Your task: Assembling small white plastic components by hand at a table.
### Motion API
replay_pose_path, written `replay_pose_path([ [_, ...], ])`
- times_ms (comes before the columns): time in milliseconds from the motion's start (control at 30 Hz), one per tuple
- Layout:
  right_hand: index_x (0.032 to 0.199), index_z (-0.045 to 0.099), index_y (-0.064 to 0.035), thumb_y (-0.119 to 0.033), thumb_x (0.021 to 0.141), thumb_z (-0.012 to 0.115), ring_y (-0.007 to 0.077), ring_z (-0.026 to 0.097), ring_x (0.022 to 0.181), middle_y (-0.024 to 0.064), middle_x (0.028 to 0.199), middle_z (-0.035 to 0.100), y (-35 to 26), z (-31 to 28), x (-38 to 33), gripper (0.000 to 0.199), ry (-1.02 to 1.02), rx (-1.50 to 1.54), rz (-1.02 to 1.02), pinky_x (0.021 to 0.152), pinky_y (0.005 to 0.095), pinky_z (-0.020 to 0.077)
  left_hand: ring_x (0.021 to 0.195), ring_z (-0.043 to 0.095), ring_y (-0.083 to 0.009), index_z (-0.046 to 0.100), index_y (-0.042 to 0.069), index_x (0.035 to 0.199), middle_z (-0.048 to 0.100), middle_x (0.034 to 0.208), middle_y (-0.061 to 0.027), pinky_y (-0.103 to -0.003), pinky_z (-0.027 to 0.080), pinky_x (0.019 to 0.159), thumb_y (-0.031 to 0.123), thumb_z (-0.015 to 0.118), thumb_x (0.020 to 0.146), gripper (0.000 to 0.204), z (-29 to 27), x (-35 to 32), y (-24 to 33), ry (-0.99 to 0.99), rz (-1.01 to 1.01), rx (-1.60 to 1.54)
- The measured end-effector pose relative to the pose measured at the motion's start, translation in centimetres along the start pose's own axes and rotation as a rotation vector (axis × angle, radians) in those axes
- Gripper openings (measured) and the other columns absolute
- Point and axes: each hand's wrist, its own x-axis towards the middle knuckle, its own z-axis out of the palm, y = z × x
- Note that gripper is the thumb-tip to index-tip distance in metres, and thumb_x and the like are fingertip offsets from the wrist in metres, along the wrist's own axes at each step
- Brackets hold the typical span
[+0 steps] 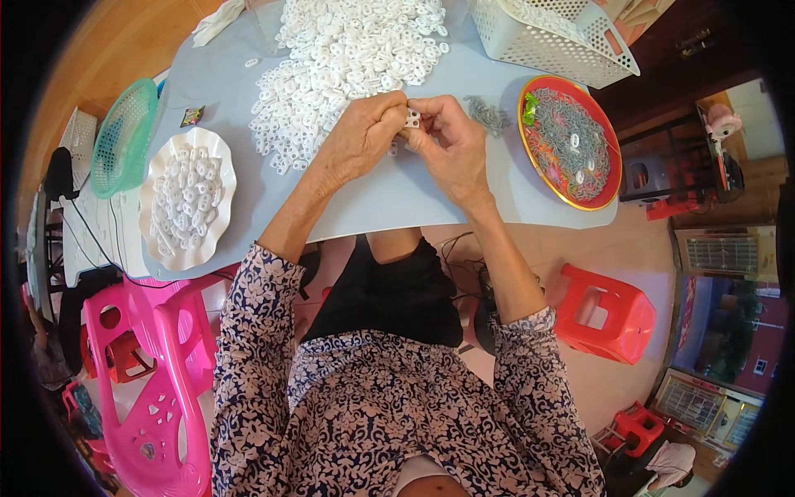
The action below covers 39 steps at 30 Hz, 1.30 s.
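Both my hands meet above the table, in front of a big pile of small white plastic pieces (pixel 348 70). A small white plastic piece with dark holes (pixel 412 118) is pinched between the thumb and forefinger of my right hand (pixel 455 153). My left hand (pixel 360 137) is closed, its fingertips pressed together against the same piece; whether they hold anything else is hidden. Just beyond my right fingers lies a little heap of thin grey parts (pixel 489 114), too fine to name.
A red round tray (pixel 611 137) of similar grey parts stands at the right, a white scalloped bowl (pixel 149 199) of white pieces at the left. White perforated basket (pixel 571 50) at the back right; green basket (pixel 124 137) at the left. A pink chair (pixel 195 414) and red stool (pixel 609 315) flank me.
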Motion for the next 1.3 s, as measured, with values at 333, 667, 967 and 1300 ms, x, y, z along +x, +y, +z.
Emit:
replay_pose_path([
  [333,0.107,0.060,0.0002,0.003,0.081,0.063,0.0042,0.051,0.069,-0.0021,0.077,0.055,-0.5,-0.5,0.2,0.026,-0.020,0.149,0.029,0.062,0.0189,0.0446,0.058,0.035,-0.0101,0.045,0.001,0.073,0.039,0.061,-0.0029,-0.027,0.036,0.053,0.014,0.043,0.090,0.021,0.4,0.0,0.4,0.044,0.057,-0.030],
  [667,0.111,0.055,0.0017,0.004,0.083,0.060,0.0058,0.056,0.072,0.0014,0.082,0.059,-1.2,-0.6,0.3,0.029,-0.019,0.226,0.079,0.065,0.0196,0.0474,0.058,0.038,-0.0100,0.047,0.002,0.077,0.040,0.060,-0.0028,-0.027,0.037,0.053,0.017,0.044,0.092,0.022,0.6,0.1,0.1,0.098,0.068,-0.048],
  [967,0.109,0.057,0.0023,0.004,0.084,0.059,0.0054,0.056,0.073,0.0001,0.082,0.057,-1.4,-0.6,0.2,0.026,-0.033,0.187,0.116,0.064,0.0196,0.0476,0.058,0.040,-0.0106,0.047,0.002,0.077,0.041,0.060,-0.0035,-0.027,0.038,0.053,0.018,0.043,0.093,0.023,0.3,0.1,-0.2,0.057,0.076,-0.007],
  [1300,0.108,0.060,0.0001,0.002,0.082,0.062,0.0045,0.054,0.072,-0.0016,0.083,0.056,-0.6,-0.4,0.0,0.026,-0.007,0.162,0.101,0.064,0.0192,0.0477,0.061,0.041,-0.0087,0.047,0.002,0.077,0.043,0.063,-0.0006,-0.026,0.039,0.056,0.017,0.042,0.093,0.023,0.4,0.2,-0.4,0.016,0.003,-0.160],
])
